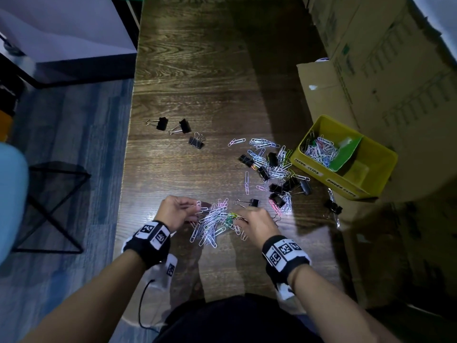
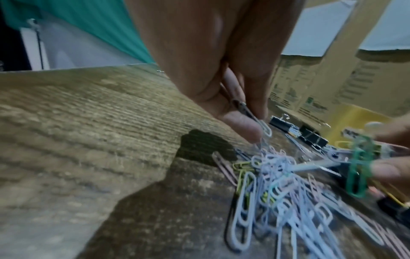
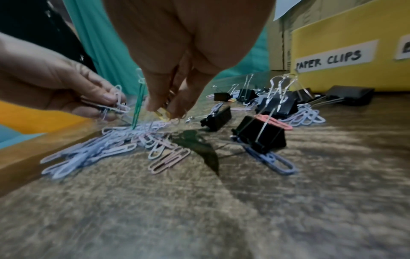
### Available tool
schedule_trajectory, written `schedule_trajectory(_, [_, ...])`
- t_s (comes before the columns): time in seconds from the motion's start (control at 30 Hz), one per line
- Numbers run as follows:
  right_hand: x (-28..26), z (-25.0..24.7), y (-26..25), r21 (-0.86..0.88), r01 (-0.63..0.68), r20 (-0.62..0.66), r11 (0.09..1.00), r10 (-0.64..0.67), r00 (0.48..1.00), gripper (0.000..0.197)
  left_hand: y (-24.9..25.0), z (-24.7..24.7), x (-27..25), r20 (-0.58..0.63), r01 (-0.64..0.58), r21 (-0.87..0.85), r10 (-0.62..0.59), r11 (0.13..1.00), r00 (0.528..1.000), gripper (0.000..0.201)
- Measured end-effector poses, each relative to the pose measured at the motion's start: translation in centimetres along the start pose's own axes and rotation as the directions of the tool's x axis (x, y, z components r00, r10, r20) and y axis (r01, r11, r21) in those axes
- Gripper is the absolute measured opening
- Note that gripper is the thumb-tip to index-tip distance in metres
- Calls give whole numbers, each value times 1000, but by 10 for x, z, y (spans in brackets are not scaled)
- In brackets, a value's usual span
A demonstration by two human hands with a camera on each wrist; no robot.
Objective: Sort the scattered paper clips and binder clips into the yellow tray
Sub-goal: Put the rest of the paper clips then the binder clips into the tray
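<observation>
A pile of pale paper clips (image 1: 210, 226) lies on the wooden table (image 1: 197, 70) between my two hands. My left hand (image 1: 176, 211) pinches a few white paper clips (image 2: 265, 128) just above the pile. My right hand (image 1: 252, 222) pinches green and yellow paper clips (image 3: 163, 113) at the pile's right side. More paper clips mixed with black binder clips (image 1: 277, 174) are scattered toward the yellow tray (image 1: 376, 174) at the right. Its near-left compartment, labelled PAPER CLIPS (image 3: 328, 60), holds many paper clips (image 1: 320, 151).
Three black binder clips (image 1: 184, 126) lie apart at the table's left middle. Another binder clip (image 1: 333, 206) sits by the tray's near corner. Cardboard boxes (image 1: 383, 58) stand along the right. The table's left edge drops to a floor with a black stool (image 1: 54, 206).
</observation>
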State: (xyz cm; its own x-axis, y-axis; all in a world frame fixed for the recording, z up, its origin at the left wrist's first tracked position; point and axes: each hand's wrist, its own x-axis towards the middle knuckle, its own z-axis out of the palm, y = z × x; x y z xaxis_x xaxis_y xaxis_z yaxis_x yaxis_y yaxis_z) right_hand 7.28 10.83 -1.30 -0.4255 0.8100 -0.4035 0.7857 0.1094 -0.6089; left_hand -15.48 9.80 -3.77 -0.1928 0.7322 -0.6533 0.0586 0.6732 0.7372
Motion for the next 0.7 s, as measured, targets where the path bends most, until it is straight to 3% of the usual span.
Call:
schedule_trajectory(0.13, [-7, -13, 6, 109, 73, -66, 991, -66, 996, 35, 18, -4, -4, 8, -25, -193, 27, 981, 1000, 8])
schedule_trajectory(0.33, [-26, -53, 7, 424, 202, -371, 883, -34, 928, 32, 80, 15, -15, 169, -69, -266, 117, 962, 979, 7])
schedule_trajectory(0.47, [-37, -98, 10, 484, 275, -556, 830, 50, 829, 38, 140, 66, -18, 321, -119, -288, 213, 950, 923, 9])
schedule_trajectory(0.6, [-37, -142, 21, 571, 302, -624, 763, 164, 764, 31, 191, 136, -6, 364, -133, -349, 264, 928, 893, 10])
schedule_trajectory(0.7, [-30, -167, 34, 562, 336, -688, 756, 202, 697, 33, 219, 190, 1, 382, -161, -273, 260, 948, 887, 10])
